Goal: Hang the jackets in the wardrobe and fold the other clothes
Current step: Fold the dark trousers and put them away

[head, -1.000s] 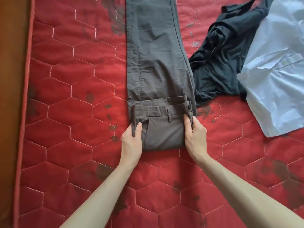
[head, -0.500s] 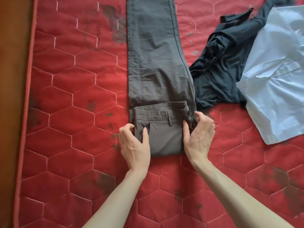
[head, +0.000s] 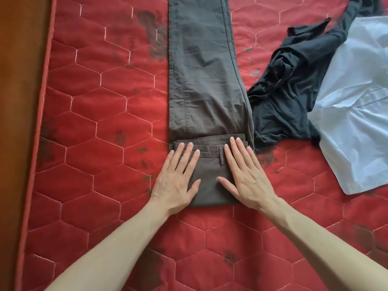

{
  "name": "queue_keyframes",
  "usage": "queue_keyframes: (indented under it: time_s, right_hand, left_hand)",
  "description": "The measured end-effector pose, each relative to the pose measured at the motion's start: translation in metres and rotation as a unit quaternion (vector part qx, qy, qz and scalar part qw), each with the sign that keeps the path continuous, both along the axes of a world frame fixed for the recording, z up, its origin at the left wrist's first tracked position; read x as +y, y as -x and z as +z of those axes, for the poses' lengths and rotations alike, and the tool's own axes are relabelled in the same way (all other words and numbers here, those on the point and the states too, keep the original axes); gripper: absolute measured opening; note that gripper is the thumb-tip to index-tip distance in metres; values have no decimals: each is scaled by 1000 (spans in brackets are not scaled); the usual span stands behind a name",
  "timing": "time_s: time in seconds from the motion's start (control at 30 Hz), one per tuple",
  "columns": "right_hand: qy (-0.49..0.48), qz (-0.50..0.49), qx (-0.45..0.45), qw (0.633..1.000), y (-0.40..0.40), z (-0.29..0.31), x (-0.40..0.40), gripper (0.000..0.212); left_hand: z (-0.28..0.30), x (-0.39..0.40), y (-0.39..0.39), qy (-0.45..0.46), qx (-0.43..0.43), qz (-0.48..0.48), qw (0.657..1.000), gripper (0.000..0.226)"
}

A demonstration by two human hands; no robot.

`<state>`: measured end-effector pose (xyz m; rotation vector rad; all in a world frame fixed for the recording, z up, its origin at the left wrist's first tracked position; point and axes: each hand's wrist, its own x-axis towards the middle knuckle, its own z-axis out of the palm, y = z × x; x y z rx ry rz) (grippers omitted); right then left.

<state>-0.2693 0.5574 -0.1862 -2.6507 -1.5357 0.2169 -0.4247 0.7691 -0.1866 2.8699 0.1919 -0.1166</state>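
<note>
Nearest me, both forearms reach in over the red quilted mattress (head: 88, 206). My left hand (head: 177, 181) lies flat with its fingers straight and spread on the left side of the folded end of the grey-brown trousers (head: 205, 91); my right hand (head: 243, 175) lies the same way on the right side, palm down, holding nothing. Half a second ago the fingers of both hands were curled at the edges of the fold; now they press down on top of it. The trousers lie near the middle of the mattress, their long axis running straight away from me, with the waistband end folded over towards the legs and the legs leaving the top of the view. Just right of the trousers, touching their edge, a crumpled black garment (head: 289, 97) lies in a heap. A light blue shirt (head: 357, 114) overlaps its right side. Along the left runs a brown wooden surface (head: 19, 101).
</note>
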Motion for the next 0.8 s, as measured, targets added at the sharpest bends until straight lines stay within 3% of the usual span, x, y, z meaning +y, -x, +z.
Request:
queue_keyframes:
  time_s: [0.13,0.27,0.33,0.43,0.57,0.7,0.8]
  right_hand:
    - [16,127,37,991,-29,16,-26,78]
    - [56,237,98,965,-62,32,-37,90]
    - [81,280,88,953,-78,38,-35,102]
    - [114,329,5,937,-97,43,-37,105]
    - [81,295,-54,950,-98,37,-28,97]
    - [66,253,-4,965,-95,32,-14,96]
    - [58,232,44,970,-95,32,-13,96]
  left_hand:
    - [6,44,12,-13,-8,-146,989,79]
    - [16,90,5,-23,44,-283,958,103]
    - [20,102,-4,-47,57,-322,944,103]
    - [26,107,-18,-83,42,-334,938,93]
    - [32,99,-36,-63,41,-306,949,89]
    - [30,89,-42,23,61,-234,970,91]
    - [28,88,-39,42,78,-231,969,93]
